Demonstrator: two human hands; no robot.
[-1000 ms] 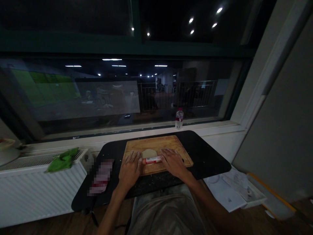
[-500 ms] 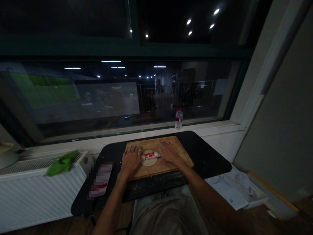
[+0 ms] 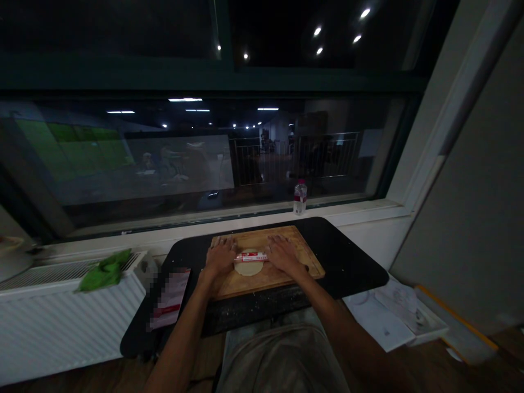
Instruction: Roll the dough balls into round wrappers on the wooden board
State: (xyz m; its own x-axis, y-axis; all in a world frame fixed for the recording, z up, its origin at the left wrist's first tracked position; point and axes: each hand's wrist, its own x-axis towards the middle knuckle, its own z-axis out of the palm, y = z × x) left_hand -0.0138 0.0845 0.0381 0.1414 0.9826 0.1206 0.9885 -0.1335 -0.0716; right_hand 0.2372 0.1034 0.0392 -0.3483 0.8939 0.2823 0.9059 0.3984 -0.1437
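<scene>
A wooden cutting board (image 3: pixel 286 275) lies on a black table (image 3: pixel 347 262). On the board sits a flat round piece of pale dough (image 3: pixel 248 267). Across the dough's far edge lies a red-and-white roller (image 3: pixel 250 256). My left hand (image 3: pixel 220 256) lies flat on the roller's left end, fingers stretched forward. My right hand (image 3: pixel 282 253) lies flat on its right end, fingers also stretched out. Both palms press down on the roller; neither hand wraps round it.
A water bottle (image 3: pixel 300 198) stands on the window sill behind the table. A red-and-white packet (image 3: pixel 170 299) lies at the table's left. A green cloth (image 3: pixel 104 271) rests on the white radiator. Papers (image 3: pixel 388 319) lie low at the right. Crumbs dot the table's near edge.
Both hands have slid forward with the roller, from the dough's near edge to its far edge. More of the flattened dough now shows behind the roller.
</scene>
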